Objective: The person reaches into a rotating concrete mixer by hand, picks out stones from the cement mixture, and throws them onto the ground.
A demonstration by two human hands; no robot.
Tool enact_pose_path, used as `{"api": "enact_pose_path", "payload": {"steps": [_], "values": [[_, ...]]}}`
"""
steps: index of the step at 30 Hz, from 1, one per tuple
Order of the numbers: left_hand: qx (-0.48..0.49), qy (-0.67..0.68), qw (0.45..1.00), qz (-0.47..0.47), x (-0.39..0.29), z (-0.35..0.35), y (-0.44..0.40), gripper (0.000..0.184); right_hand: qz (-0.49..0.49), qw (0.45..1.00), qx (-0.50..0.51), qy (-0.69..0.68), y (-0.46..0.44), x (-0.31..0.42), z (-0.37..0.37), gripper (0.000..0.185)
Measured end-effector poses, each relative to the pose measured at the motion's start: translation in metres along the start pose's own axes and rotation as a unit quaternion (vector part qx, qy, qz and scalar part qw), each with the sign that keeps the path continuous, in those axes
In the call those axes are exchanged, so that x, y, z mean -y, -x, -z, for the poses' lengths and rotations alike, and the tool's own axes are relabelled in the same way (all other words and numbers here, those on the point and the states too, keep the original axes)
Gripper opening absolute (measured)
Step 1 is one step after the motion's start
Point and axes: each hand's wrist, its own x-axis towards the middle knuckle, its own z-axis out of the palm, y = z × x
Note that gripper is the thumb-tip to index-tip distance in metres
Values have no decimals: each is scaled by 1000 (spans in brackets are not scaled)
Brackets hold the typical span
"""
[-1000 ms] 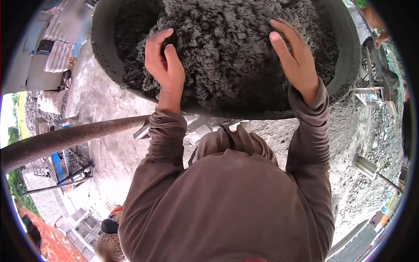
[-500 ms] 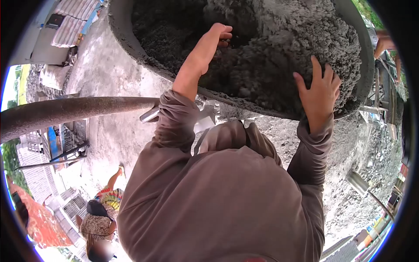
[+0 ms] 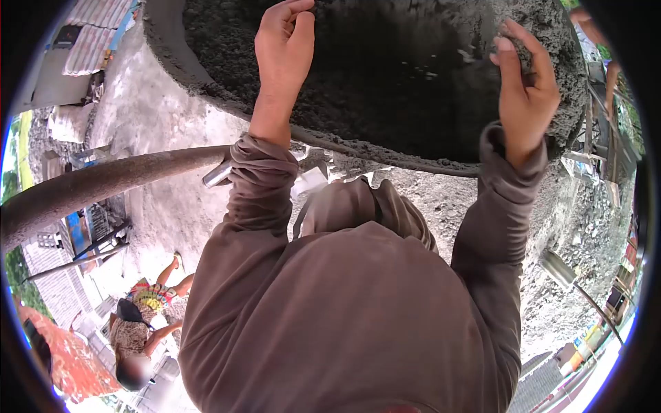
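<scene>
Wet grey concrete [image 3: 234,51] lies inside a large round drum [image 3: 165,41], whose coated rim curves across the top. Over its left part, my left hand [image 3: 284,45] is raised with bent fingers and the thumb close to them; the fingertips reach the upper image edge, so whatever they may hold is hidden. My right hand [image 3: 529,86] is above the right side, thumb and forefinger drawn together, with a small greyish bit near the tips that I cannot name. Pale flecks [image 3: 427,72] show against the dark middle of the drum.
A thick curved pipe [image 3: 117,172] enters from the left beside my left sleeve. Another person [image 3: 141,323] is at lower left on the pale ground. A long-handled tool [image 3: 558,268] lies at right near rubble [image 3: 585,255]. Part of another person's arm [image 3: 611,82] shows at upper right.
My left hand has moved left and up. My right hand has risen from the concrete, its spread fingers now drawn together. The drum's middle looks darker, and the person at lower left has shifted.
</scene>
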Motion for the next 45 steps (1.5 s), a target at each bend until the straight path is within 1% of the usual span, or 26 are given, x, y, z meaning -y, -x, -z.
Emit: {"api": "enact_pose_path", "payload": {"steps": [1,3,4,5,7,8,10,12,15,16,19,21,22,23,24,25,27,31,34,36,38,40,41,43,44,45], "values": [[1,-27,1000,11,-2,1,0,20,-1,1000,1,3,0,-16,-5,23],[7,-50,999,22,-1,-1,0,20,235,942,195,142,-4,-62,-12,21],[10,-52,999,-15,1,-3,0,19,118,933,313,135,3,-84,-1,19],[12,-53,997,-51,0,-5,0,19,115,932,315,138,1,-83,4,19],[25,-73,997,-32,-4,-5,0,17,-45,980,179,68,-8,-76,16,19],[55,-99,993,24,-7,-6,0,19,-66,981,176,51,-13,-83,23,20],[90,-123,985,79,-7,-10,0,22,-54,971,223,66,-20,-96,28,20],[91,-150,984,-12,-3,-16,1,22,-34,952,282,114,-31,-107,31,21],[126,-231,963,-62,-4,-19,3,21,-125,970,202,57,-61,-126,35,21],[126,-231,963,-62,0,-18,2,21,-123,980,150,43,-68,-143,30,21],[124,-261,952,-98,11,-16,-1,24,-43,974,180,133,-46,-181,-5,27],[142,-266,948,-103,12,-16,0,28,116,866,424,237,-9,-239,-6,37],[145,-269,946,-105,12,-16,1,28,115,869,422,233,-11,-234,-10,37],[157,-268,945,-100,13,-16,1,28,-61,765,588,254,-17,-219,-14,46],[169,-265,944,-95,12,-16,1,28,-232,608,715,256,-21,-211,-16,55],[170,-266,944,-98,12,-17,0,28,-233,610,713,254,-22,-212,-16,55],[189,-268,943,-61,10,-18,2,28,-205,760,574,224,-23,-211,-14,54],[219,-272,937,-35,6,-21,4,25,-228,803,498,235,-25,-204,-21,48],[247,-274,929,-33,5,-27,6,21,-56,777,550,302,-1,-211,-33,32],[266,-293,915,-74,4,-33,6,18,44,699,613,365,10,-195,-63,29],[274,-286,915,-82,3,-36,4,17,198,663,632,350,18,-186,-97,31],[278,-278,915,-83,9,-36,5,16,288,729,552,284,35,-199,-138,36],[286,-297,908,-75,14,-34,7,14,290,727,552,287,43,-211,-153,36],[291,-313,901,-68,20,-32,7,14,380,717,442,384,53,-227,-177,35],[297,-319,899,-46,20,-30,8,14,383,715,441,385,53,-224,-184,35],[301,-325,896,-22,20,-28,8,15,366,674,463,443,54,-220,-192,32]]}}
